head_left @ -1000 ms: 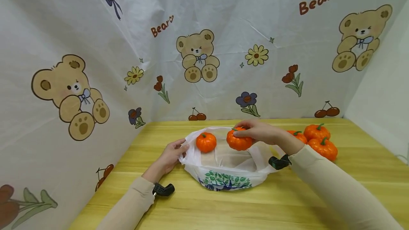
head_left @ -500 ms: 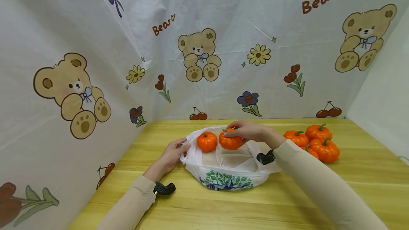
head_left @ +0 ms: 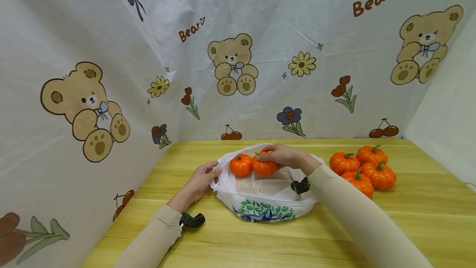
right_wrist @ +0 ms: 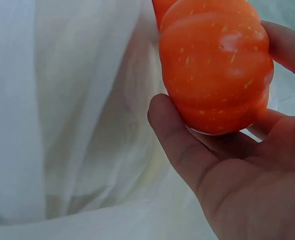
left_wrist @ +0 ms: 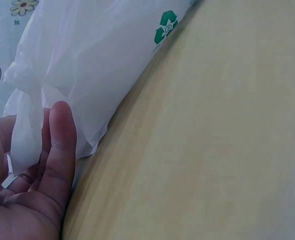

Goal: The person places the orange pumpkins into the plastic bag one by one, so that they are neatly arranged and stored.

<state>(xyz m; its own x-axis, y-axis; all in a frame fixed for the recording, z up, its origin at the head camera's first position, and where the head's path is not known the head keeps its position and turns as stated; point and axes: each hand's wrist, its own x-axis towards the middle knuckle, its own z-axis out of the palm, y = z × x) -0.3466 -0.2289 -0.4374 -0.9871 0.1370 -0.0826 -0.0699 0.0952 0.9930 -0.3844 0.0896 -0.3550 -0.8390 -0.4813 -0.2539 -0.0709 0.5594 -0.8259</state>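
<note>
A white plastic bag with a green tree print lies on the table, its mouth spread wide. My right hand grips a small orange pumpkin inside the bag's mouth, thumb and fingers round its sides; the right wrist view shows the pumpkin close up. Right beside it, a second pumpkin sits in the bag. At the bag's left edge my left hand holds the rim; in the left wrist view a white bag handle passes between the thumb and fingers.
Several more orange pumpkins stand grouped on the wooden table, right of the bag. A white cloth printed with bears and flowers hangs behind and to the left. A white wall borders the right side.
My right hand has carried its pumpkin leftward, up beside the one in the bag. The grouped pumpkins on the right show more fully as the arm moved off them. My left hand stays put.
</note>
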